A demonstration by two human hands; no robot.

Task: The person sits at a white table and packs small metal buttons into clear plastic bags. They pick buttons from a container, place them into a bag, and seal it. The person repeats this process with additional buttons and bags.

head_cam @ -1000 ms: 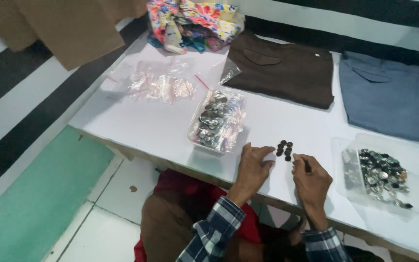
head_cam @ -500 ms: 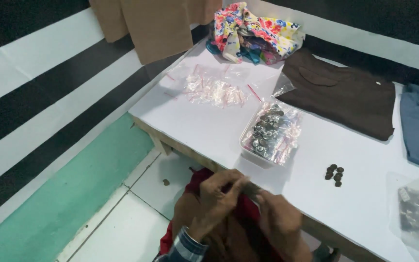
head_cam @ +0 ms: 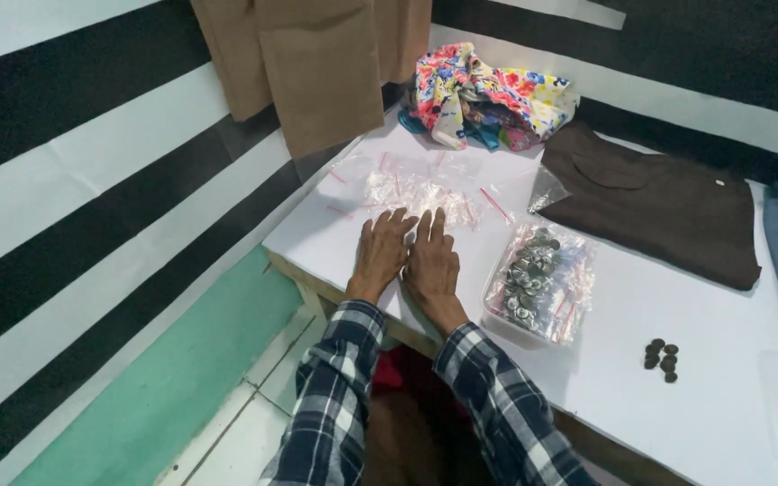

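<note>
Since a moment ago we have lifted both hands onto the white table (head_cam: 677, 423). Our left hand (head_cam: 382, 252) and right hand (head_cam: 431, 261) lie flat, fingers spread, empty, fingertips touching the clear small bags (head_cam: 416, 193); the button bag (head_cam: 540, 281) sits just right.

1. Left hand (head_cam: 382, 254): bare, no glove, ring or watch visible; its sleeve is plaid flannel in dark blue, white and grey, cuff ending at the wrist.
2. Right hand (head_cam: 431, 263): likewise bare; the same checked sleeve; red cloth shows at the lap below.
</note>
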